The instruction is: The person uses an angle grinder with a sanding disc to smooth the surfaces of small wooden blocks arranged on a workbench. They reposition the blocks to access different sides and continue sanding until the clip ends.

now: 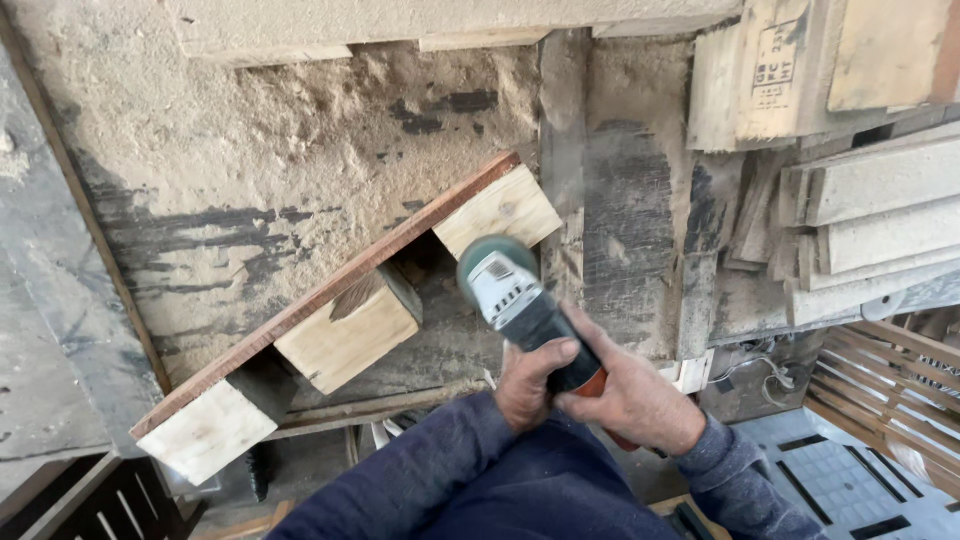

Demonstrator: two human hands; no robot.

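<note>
Both my hands grip an angle grinder (520, 300) with a grey head, a dark body and an orange rear. My left hand (528, 385) wraps the body from the left with the thumb on top. My right hand (635, 400) holds the rear of the tool. The grinder's disc guard (490, 255) sits against the lower edge of the upper pale wooden block (497, 210). That block is one of three fixed along a reddish board (330, 290), which lies tilted on the dusty bench. The other blocks are in the middle (345, 335) and at the lower left (205, 430).
Sawdust covers the scuffed work surface (300, 130). Rough planks (870, 200) are stacked at the right. A slatted wooden frame (890, 385) and a grey grid panel (840, 480) lie at the lower right. Dark slats (90, 500) show at the lower left.
</note>
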